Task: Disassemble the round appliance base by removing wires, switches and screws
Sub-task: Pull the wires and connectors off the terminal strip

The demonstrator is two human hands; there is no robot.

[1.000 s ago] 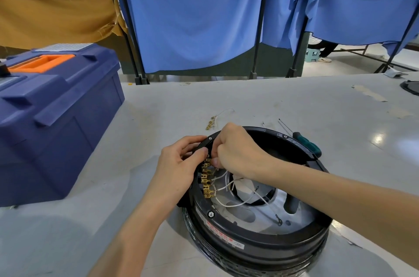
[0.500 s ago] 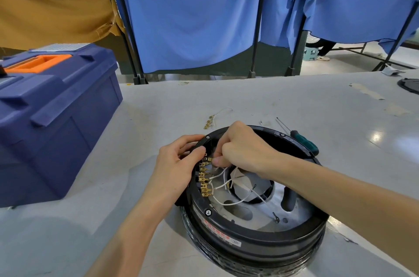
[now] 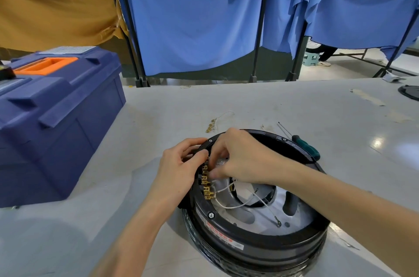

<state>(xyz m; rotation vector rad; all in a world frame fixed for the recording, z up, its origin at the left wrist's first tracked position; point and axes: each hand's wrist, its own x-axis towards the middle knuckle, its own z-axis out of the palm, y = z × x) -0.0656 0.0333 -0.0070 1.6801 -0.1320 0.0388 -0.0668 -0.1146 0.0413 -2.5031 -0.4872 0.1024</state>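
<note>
As left hand grips base, wires loose

Table: a pale grey worktop fills the lower half, smooth and slightly glossy.
Light: a bright glare spot sits on the worktop at right, so the lighting comes from overhead.
Tape: strips of beige tape are stuck to the far right of the worktop.
Backdrop: blue curtains hang in folds from thin black poles; an ochre cloth hangs at left.
Behind the curtains: a dark green panel shows below the blue hem.
Floor: a pale floor is visible at far right, with a small green stool on it.
Storage: a navy toolbox with an orange handle stands on the worktop at left.
</note>
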